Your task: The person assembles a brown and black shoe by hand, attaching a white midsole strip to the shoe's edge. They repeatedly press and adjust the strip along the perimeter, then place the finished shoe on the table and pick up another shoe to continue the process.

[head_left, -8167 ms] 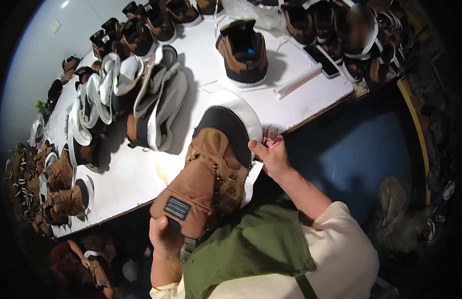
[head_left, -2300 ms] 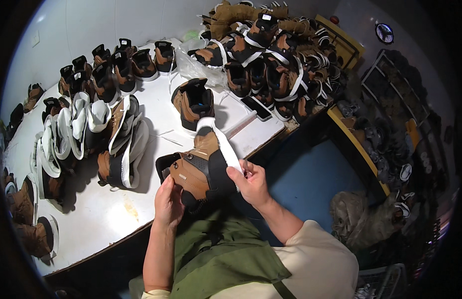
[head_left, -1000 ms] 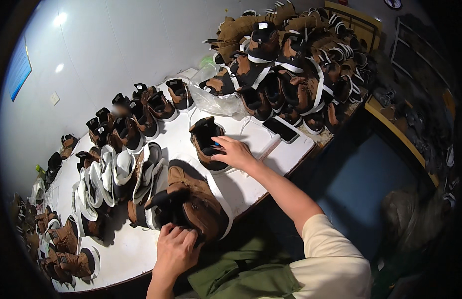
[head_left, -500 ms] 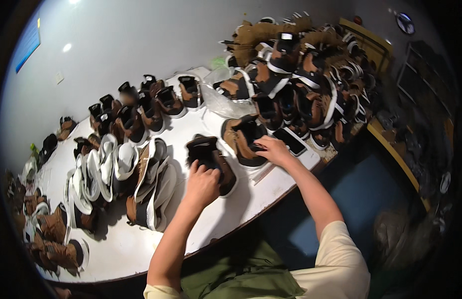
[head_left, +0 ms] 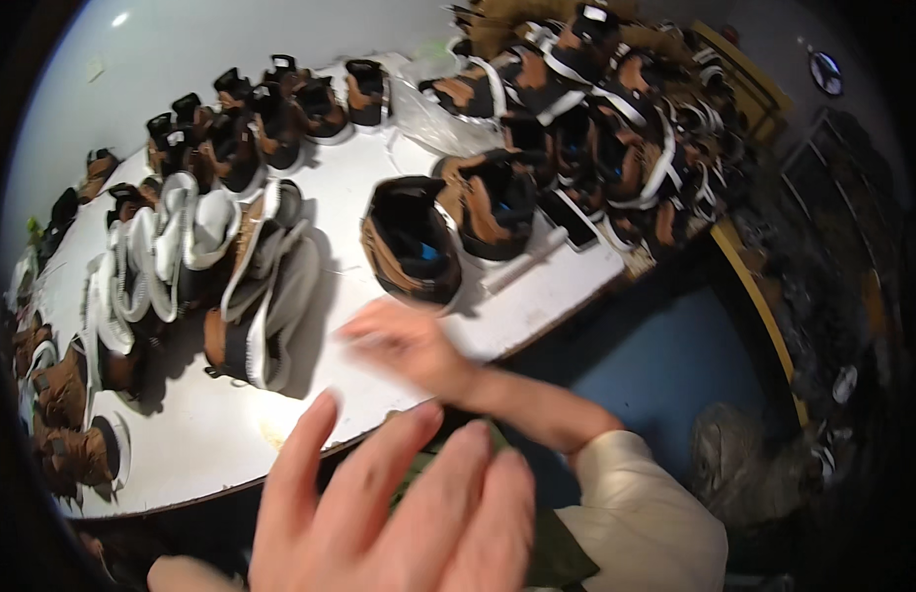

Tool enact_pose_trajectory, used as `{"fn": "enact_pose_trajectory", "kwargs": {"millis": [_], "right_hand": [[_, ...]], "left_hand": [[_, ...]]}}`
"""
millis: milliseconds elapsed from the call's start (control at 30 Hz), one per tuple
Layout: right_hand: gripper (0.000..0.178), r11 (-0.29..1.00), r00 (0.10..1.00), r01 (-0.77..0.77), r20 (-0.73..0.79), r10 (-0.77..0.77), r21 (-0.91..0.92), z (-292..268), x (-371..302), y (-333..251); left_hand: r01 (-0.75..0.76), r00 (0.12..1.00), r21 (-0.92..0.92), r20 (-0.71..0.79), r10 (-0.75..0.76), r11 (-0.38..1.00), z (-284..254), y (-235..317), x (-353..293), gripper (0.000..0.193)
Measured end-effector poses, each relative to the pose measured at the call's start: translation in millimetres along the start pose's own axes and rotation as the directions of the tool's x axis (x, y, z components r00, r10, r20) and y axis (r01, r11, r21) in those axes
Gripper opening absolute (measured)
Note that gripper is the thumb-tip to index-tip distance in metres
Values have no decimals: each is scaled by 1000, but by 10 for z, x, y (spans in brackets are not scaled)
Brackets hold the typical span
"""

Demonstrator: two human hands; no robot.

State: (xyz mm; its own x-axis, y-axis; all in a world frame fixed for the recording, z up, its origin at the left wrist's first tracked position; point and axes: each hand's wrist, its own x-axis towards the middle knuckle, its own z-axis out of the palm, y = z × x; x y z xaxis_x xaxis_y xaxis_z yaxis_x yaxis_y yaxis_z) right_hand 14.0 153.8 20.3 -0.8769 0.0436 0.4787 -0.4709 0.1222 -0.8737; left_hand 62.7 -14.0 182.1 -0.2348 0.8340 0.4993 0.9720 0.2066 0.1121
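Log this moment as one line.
left hand: open in foreground, nothing visible in it | right hand: blurred, hold unclear | two shoes: upright, side by side on white table

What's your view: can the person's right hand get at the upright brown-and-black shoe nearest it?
Probably yes: the right hand is on the near side of that shoe, and nothing visible stands between them on the flat white tabletop, though blur hides whether that hand holds something.

Leaning shoes [head_left: 246, 276], upright pair [head_left: 453, 202] flank probably passable gap.
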Motion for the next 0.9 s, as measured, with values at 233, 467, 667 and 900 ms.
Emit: {"fn": "enact_pose_trajectory", "kwargs": {"millis": [233,467,667,900], "right_hand": [[48,855,873,-479,-207,441,-198,1203,460,727],[30,909,865,-413,-289,410,53,1297,506,1179],[14,841,811,-400,-288,510,364,1284,596,1343],[7,771,806,-475,-142,574,423,800,218,728]], "left_hand": [[-61,986,-36,-155,54,997,80,69,-38,32],[-211,937,-106,-306,170,972,425,361,-165,25],[-384,815,-123,-512,273,915,536,188,-72,19],[268,930,334,155,-333,904,913,-2086,-402,33]]}}
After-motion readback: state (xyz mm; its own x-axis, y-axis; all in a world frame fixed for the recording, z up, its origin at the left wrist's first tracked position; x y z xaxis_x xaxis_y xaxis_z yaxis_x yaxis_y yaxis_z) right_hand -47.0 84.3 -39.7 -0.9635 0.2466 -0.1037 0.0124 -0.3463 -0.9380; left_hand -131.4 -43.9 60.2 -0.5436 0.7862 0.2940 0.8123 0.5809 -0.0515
